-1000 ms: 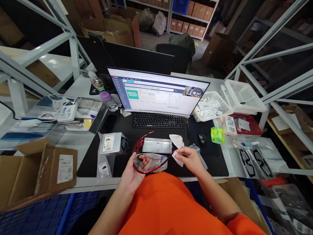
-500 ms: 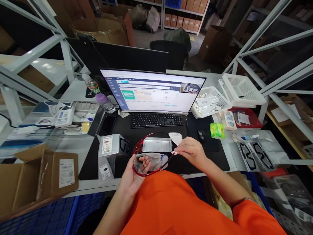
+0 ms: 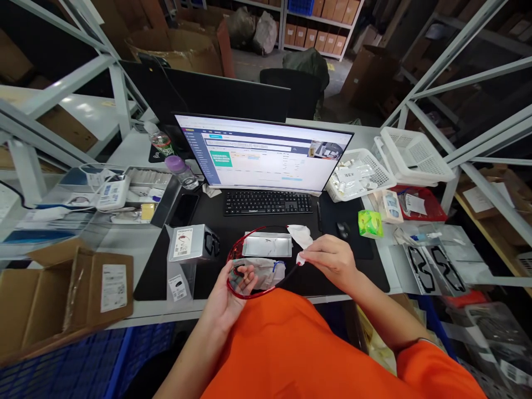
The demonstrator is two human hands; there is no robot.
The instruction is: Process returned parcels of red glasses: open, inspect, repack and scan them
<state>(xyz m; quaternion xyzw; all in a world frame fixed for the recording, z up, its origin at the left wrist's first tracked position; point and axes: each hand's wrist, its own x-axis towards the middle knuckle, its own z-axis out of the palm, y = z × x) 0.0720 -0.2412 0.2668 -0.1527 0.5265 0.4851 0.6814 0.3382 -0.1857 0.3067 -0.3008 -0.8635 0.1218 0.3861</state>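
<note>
My left hand (image 3: pixel 224 291) is closed around the front of a pair of red-framed glasses (image 3: pixel 231 256), its fingers showing through the clear lens. The arms of the glasses point to the right. With thumb and fingers pinched, my right hand (image 3: pixel 336 261) grips a small white wipe (image 3: pixel 300 259) at the tip of the nearer arm. Another white piece (image 3: pixel 300 235) is by the tip of the farther arm; I cannot tell whether it is attached. Beyond the glasses lies a shallow silvery box (image 3: pixel 267 245). A grey pouch (image 3: pixel 266 270) with a blue cord lies beneath them.
Behind the black mat stand a keyboard (image 3: pixel 268 203) and a lit monitor (image 3: pixel 266 158). At left are a glasses box (image 3: pixel 187 244), a phone (image 3: pixel 185 209) and an open carton (image 3: pixel 89 282). Rightward sit a mouse (image 3: pixel 343 230), a green packet (image 3: pixel 370 223) and white baskets (image 3: pixel 382 176).
My right hand and the wipe have shifted slightly right at the end of the near arm. My left hand keeps its hold on the glasses. The camera view has moved a little.
</note>
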